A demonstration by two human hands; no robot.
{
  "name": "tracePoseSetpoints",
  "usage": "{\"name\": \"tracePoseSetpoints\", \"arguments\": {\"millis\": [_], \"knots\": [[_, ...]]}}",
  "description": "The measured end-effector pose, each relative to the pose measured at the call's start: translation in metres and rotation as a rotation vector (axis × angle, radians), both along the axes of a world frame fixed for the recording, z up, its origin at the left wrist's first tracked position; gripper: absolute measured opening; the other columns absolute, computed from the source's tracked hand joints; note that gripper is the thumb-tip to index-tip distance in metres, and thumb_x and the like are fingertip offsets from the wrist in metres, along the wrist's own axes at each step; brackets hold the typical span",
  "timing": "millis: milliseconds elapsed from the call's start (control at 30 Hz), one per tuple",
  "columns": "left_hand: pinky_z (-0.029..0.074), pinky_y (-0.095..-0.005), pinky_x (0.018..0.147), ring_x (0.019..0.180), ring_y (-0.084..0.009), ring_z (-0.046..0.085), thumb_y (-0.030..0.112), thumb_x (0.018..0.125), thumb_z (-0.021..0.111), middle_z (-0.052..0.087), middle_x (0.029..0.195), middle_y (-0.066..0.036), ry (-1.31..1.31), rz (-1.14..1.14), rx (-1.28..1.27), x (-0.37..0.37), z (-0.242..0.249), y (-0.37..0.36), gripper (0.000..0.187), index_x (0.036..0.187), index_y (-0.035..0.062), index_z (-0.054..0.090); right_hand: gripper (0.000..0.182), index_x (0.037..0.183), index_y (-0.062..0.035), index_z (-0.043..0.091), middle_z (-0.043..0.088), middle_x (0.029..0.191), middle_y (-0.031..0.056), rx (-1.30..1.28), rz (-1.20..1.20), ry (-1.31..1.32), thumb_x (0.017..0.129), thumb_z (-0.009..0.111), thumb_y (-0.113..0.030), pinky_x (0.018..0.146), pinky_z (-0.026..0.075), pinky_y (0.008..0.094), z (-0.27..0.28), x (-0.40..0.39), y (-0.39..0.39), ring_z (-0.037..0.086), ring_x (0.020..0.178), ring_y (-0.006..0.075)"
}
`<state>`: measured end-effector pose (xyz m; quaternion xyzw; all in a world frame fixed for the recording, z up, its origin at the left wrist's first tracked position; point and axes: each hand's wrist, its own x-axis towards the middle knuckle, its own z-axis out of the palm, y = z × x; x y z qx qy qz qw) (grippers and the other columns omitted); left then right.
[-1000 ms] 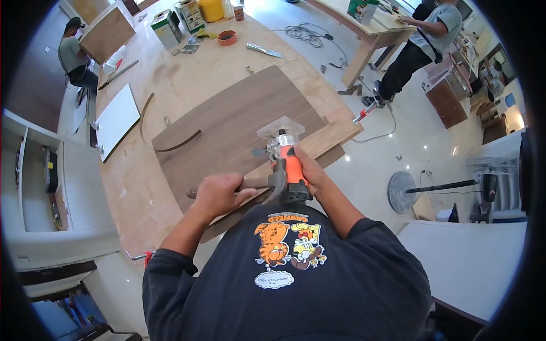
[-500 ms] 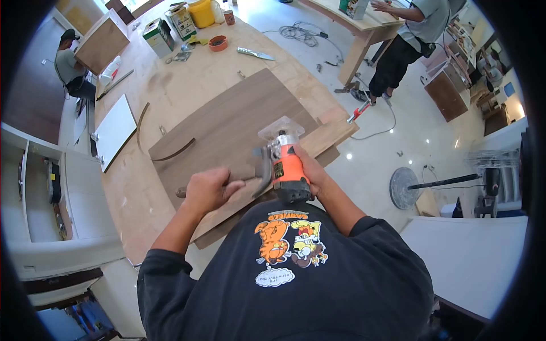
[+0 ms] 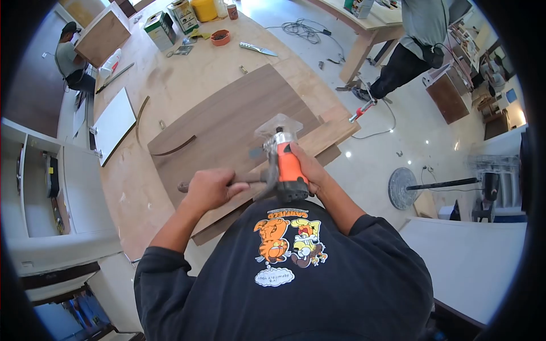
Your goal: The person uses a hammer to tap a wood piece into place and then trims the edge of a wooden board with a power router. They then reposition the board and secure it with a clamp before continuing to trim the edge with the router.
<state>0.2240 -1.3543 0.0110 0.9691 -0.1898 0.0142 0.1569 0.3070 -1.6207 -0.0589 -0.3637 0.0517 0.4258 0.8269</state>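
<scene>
Evidently, the left hand (image 3: 211,190) kept its grip round the hammer (image 3: 272,175), its head just beside the router (image 3: 291,166) held in the right hand (image 3: 310,169), near the board (image 3: 233,113).

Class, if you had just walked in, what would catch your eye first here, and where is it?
The bright orange power tool stands out first, near the middle, in the person's right grip. Just left of it is a hammer, in the left grip. Then comes the yellow bucket, towards the table's far end.
</scene>
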Motion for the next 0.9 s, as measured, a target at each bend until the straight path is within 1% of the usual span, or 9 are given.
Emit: {"name": "tracePoseSetpoints", "arguments": {"millis": [33, 233, 333, 433, 567, 633, 700, 800, 900], "knots": [[0.049, -0.0440, 0.056, 0.065, -0.0342, 0.062, 0.057, 0.083, 0.069, 0.059, 0.067, -0.011, 0.019, 0.097, 0.010, 0.002, -0.003, 0.002, 0.051, 0.074, 0.0086, 0.057, 0.054, 0.113, 0.0000, 0.056, 0.067, 0.091, 0.0117, 0.009, -0.009, 0.030, 0.100, 0.053, -0.052, 0.068, 0.062, 0.0346, -0.001, 0.000, 0.001, 0.070, 0.074, 0.0210], [0.049, -0.0439, 0.055, 0.066, -0.0342, 0.063, 0.058, 0.083, 0.069, 0.059, 0.066, -0.012, 0.003, -0.079, 0.036, -0.005, -0.002, 0.003, 0.052, 0.074, 0.0082, 0.058, 0.055, 0.115, -0.0016, 0.057, 0.067, 0.094, 0.0108, 0.030, -0.020, 0.057, 0.099, 0.053, -0.054, 0.069, 0.062, 0.0333, -0.004, -0.003, -0.001, 0.070, 0.076, 0.0192], [0.049, -0.0438, 0.055, 0.065, -0.0345, 0.063, 0.059, 0.082, 0.069, 0.059, 0.066, -0.011, -0.023, 0.125, 0.005, -0.002, -0.004, 0.002, 0.053, 0.073, 0.0087, 0.058, 0.055, 0.116, -0.0018, 0.057, 0.068, 0.095, 0.0098, 0.055, -0.029, 0.069, 0.099, 0.053, -0.054, 0.069, 0.061, 0.0322, -0.005, -0.005, 0.002, 0.070, 0.076, 0.0177], [0.049, -0.0443, 0.055, 0.063, -0.0354, 0.063, 0.060, 0.083, 0.068, 0.060, 0.066, -0.012, -0.054, -0.133, -0.098, -0.011, 0.008, 0.004, 0.053, 0.073, 0.0085, 0.057, 0.057, 0.117, -0.0014, 0.057, 0.068, 0.095, 0.0095, 0.055, -0.025, 0.067, 0.099, 0.053, -0.055, 0.069, 0.062, 0.0330, -0.005, -0.006, 0.001, 0.070, 0.076, 0.0177], [0.049, -0.0440, 0.056, 0.065, -0.0340, 0.063, 0.058, 0.082, 0.070, 0.060, 0.067, -0.011, 0.012, 0.094, 0.045, -0.006, -0.004, 0.001, 0.052, 0.072, 0.0092, 0.057, 0.060, 0.119, -0.0004, 0.055, 0.068, 0.096, 0.0114, 0.002, -0.072, 0.060, 0.099, 0.052, -0.056, 0.070, 0.062, 0.0356, -0.010, -0.012, 0.003, 0.071, 0.077, 0.0196], [0.049, -0.0441, 0.056, 0.065, -0.0342, 0.063, 0.057, 0.082, 0.070, 0.060, 0.066, -0.012, -0.032, 0.009, -0.043, -0.011, 0.002, 0.000, 0.051, 0.072, 0.0091, 0.057, 0.061, 0.124, 0.0004, 0.053, 0.068, 0.099, 0.0130, 0.133, -0.034, 0.082, 0.100, 0.051, -0.055, 0.071, 0.063, 0.0370, -0.012, -0.005, 0.000, 0.071, 0.078, 0.0218], [0.049, -0.0446, 0.056, 0.065, -0.0354, 0.063, 0.056, 0.083, 0.070, 0.061, 0.067, -0.012, -0.063, -0.146, -0.091, -0.017, 0.008, -0.002, 0.050, 0.071, 0.0087, 0.057, 0.060, 0.121, 0.0007, 0.054, 0.068, 0.100, 0.0136, 0.102, -0.035, 0.077, 0.100, 0.051, -0.055, 0.072, 0.062, 0.0365, -0.007, -0.009, 0.001, 0.071, 0.079, 0.0217], [0.048, -0.0449, 0.056, 0.065, -0.0351, 0.062, 0.054, 0.082, 0.072, 0.059, 0.066, -0.012, -0.037, 0.023, -0.021, -0.010, -0.008, 0.005, 0.050, 0.072, 0.0074, 0.055, 0.062, 0.120, 0.0014, 0.053, 0.067, 0.101, 0.0142, 0.108, -0.059, 0.074, 0.099, 0.050, -0.057, 0.073, 0.062, 0.0371, -0.001, -0.016, 0.004, 0.071, 0.081, 0.0227], [0.046, -0.0432, 0.055, 0.062, -0.0362, 0.058, 0.049, 0.086, 0.071, 0.055, 0.064, -0.014, -0.057, 0.103, -0.159, -0.018, -0.008, 0.018, 0.049, 0.072, 0.0056, 0.054, 0.060, 0.125, 0.0014, 0.049, 0.066, 0.105, 0.0145, 0.100, -0.087, 0.010, 0.099, 0.053, -0.052, 0.079, 0.061, 0.0379, 0.000, -0.014, 0.006, 0.070, 0.088, 0.0233]]}}
